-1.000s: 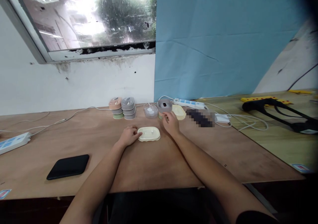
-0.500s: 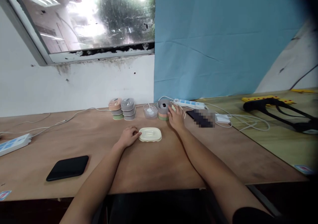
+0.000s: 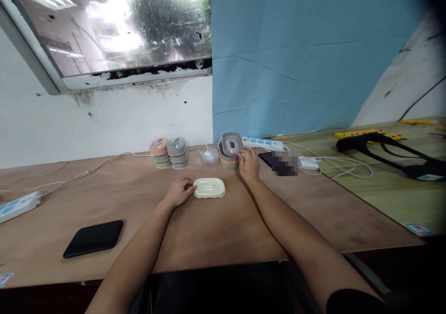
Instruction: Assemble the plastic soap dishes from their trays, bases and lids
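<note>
A cream plastic dish [image 3: 209, 188], rounded and oblong, lies on the brown table in front of me. My left hand [image 3: 179, 192] rests beside it, fingers curled, with the thumb and fingertips at its left end. Farther back on the right, my right hand [image 3: 249, 163] pinches the right edge of a grey plastic container [image 3: 232, 143] with a small dark rectangle in its middle. This container is tilted up toward me over a stack of containers [image 3: 228, 163], grey, orange and green. Some right fingertips are hidden.
Two stacks of small lidded containers [image 3: 160, 152] stand at the back left. A clear container [image 3: 208, 155] sits beside the right stack. Power strips [image 3: 264, 143], white cables, a dark phone [image 3: 278, 163], a charger [image 3: 308, 163], a black flat case [image 3: 93, 238] and a black frame [image 3: 386, 153] lie around.
The grey container on top of the right stack has been tipped up, its face now turned toward me. My right fingers have closed at its edge. My left hand stays at the dish.
</note>
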Tool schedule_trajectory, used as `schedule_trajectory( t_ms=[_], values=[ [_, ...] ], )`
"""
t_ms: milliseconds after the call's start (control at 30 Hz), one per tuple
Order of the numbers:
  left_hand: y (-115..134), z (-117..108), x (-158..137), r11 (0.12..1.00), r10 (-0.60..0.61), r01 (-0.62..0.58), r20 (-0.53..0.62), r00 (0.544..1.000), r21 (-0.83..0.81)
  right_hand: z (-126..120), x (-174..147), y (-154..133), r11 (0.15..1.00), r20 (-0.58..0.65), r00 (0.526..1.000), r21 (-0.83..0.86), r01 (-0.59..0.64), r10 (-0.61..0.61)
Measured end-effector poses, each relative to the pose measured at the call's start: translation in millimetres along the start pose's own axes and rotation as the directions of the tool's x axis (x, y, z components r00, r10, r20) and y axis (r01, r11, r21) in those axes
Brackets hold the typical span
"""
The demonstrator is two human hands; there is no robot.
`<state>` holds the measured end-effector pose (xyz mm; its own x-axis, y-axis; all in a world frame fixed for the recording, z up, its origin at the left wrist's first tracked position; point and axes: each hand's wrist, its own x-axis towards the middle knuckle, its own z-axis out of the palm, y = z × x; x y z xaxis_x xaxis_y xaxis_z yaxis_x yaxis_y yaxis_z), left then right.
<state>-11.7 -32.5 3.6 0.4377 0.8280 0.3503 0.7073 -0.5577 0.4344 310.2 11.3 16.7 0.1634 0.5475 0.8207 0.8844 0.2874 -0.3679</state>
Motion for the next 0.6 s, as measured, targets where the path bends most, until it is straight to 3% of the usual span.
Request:
schedule_trajectory(
  t_ms=[167,267,367,467,600],
  values=[
    [0.9,-1.2,-0.2,1.0,0.014,-0.014,0.009,1.0,0.002,1.8,-5.3,-3.6,0.993,-0.185,0.983,0.117,-0.001,0.023],
    [-0.4,0.6,-1.0,1.0,-0.013,0.013,-0.012,1.0,-0.021,2.1,-13.8,-15.9,0.973,-0.121,0.992,0.223,0.067,-0.041],
    [-2.1,3.4,-1.5,0.991,-0.106,0.099,-0.073,0.992,-0.086,1.0,-24.3,-40.8,0.923,0.017,0.98,0.34,0.181,-0.198],
    [-1.4,2.6,-0.7,0.978,-0.138,0.111,-0.146,0.98,-0.178,0.6,-35.3,-71.3,0.828,0.134,0.899,0.465,0.314,-0.416],
    [3.9,-5.2,0.1,0.968,-0.022,-0.034,-0.218,0.976,-0.25,3.8,-48.3,-98.6,0.674,0.144,0.787,0.621,0.4,-0.6]
  ],
)
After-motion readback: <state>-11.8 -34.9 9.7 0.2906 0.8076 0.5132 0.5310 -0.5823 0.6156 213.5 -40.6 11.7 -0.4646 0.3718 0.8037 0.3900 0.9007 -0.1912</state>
